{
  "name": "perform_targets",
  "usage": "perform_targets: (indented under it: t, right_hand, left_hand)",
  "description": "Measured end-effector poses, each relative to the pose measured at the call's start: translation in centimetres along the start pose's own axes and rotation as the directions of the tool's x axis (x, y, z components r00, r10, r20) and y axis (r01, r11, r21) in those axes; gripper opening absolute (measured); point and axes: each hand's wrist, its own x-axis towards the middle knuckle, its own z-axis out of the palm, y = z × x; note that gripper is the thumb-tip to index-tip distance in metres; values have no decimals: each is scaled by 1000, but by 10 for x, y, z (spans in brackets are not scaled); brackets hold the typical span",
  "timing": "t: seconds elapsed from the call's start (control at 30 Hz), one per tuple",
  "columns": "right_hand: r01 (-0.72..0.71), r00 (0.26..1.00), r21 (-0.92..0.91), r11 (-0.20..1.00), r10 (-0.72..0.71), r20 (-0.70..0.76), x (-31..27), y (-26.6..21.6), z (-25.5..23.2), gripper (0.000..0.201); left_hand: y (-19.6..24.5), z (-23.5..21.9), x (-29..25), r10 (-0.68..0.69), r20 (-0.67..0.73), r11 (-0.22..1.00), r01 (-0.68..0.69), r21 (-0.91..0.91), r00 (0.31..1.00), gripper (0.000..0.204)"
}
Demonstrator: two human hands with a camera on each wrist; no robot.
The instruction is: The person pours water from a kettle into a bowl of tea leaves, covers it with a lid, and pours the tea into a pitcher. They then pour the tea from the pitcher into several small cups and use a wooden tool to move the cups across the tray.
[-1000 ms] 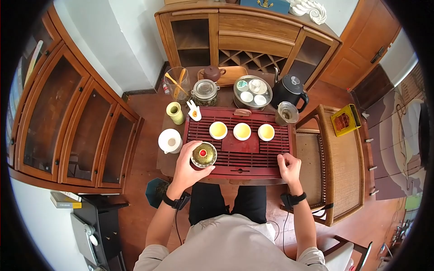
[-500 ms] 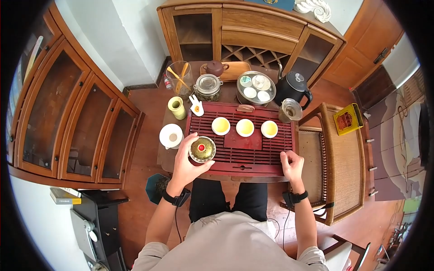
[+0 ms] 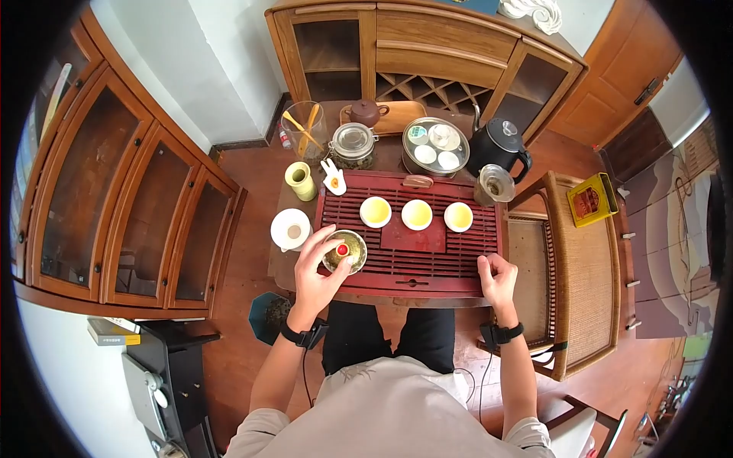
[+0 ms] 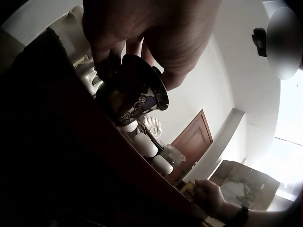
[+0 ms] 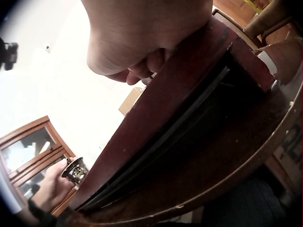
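My left hand (image 3: 313, 276) is at the gaiwan (image 4: 139, 101), a patterned flared bowl at the tea tray's near left corner. Its thumb and index finger come in on either side of the red knob (image 3: 343, 249) on the gold-green gaiwan lid, pinching it from above. The fingers partly cover the lid. Curled into a fist with nothing in it, my right hand (image 3: 498, 282) rests at the near right edge of the red slatted tea tray (image 3: 366, 287). Three white cups (image 3: 417, 214) of yellow tea stand in a row across the tray.
Left of the tray stand a white pitcher (image 3: 291, 229) and a green vase-shaped holder (image 3: 300, 182). Behind are a glass jar (image 3: 353, 145), a teapot (image 3: 366, 113), a round tin of cups (image 3: 435, 164), a black kettle (image 3: 498, 145) and a glass pitcher (image 3: 493, 185). A wicker chair (image 3: 588, 305) flanks the right.
My left fingers have moved from around the gaiwan's rim inward over its lid to the red knob. The right hand stays at the tray's edge. The head view has shifted slightly.
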Motion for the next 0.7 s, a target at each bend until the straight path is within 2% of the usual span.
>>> perform_targets:
  t: [0.33, 0.4, 0.43, 0.5, 0.53, 0.7]
  right_hand:
    - [-20, 1000, -10, 1000, 20, 1, -1, 0, 0, 36]
    - [-23, 1000, -6, 1000, 23, 3, 0, 0, -1, 36]
    - [-17, 1000, -8, 1000, 17, 5, -1, 1, -1, 36]
    - [-12, 1000, -10, 1000, 12, 6, -1, 2, -1, 36]
    - [-11, 1000, -7, 1000, 11, 5, -1, 2, -1, 36]
    - [-25, 1000, -7, 1000, 25, 5, -1, 1, -1, 36]
  left_hand:
    - [3, -4, 4, -15, 32, 1000, 15, 6, 999, 29]
    - [-1, -4, 4, -102, 8, 988, 103, -118, 995, 27]
    - [-1, -4, 4, -103, 10, 988, 104, -116, 995, 27]
    - [0, -4, 6, -163, -25, 954, 151, -260, 986, 26]
    - [0, -5, 6, -173, -14, 950, 163, -267, 985, 26]
    - [11, -6, 10, -101, 16, 989, 102, -105, 995, 24]
